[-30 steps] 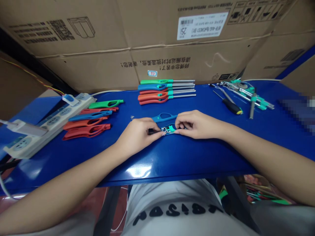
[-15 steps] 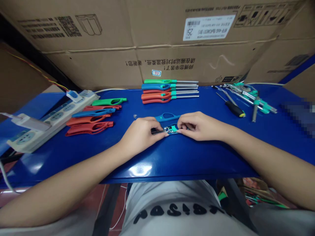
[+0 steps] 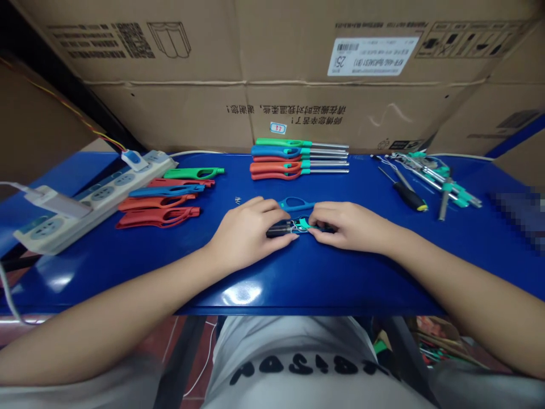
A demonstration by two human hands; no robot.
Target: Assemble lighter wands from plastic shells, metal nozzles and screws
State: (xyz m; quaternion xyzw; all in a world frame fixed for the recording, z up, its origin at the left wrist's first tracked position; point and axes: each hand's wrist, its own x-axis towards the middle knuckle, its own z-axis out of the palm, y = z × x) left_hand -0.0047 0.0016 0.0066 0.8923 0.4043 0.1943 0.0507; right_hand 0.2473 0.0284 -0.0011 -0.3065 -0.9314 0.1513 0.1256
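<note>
My left hand [image 3: 247, 233] and my right hand [image 3: 347, 226] meet at the middle of the blue table [image 3: 298, 278]. Both pinch a partly built lighter [image 3: 293, 227] with a black part, a teal trigger and thin wires. The left fingers close on its black end, the right fingers on its teal end. A loose blue handle shell [image 3: 297, 203] lies just behind the hands, touching neither.
Several finished lighters [image 3: 298, 159] lie in a row at the back. Empty red, blue and green shells [image 3: 164, 199] sit at left beside a white power strip [image 3: 85, 201]. A screwdriver [image 3: 406, 194] and inner lighter parts [image 3: 440, 180] lie at right. Cardboard boxes [image 3: 272, 74] wall the back.
Both hands have shifted slightly toward me on the table, still pinching the same lighter assembly. The view has tilted a little; nothing else has moved.
</note>
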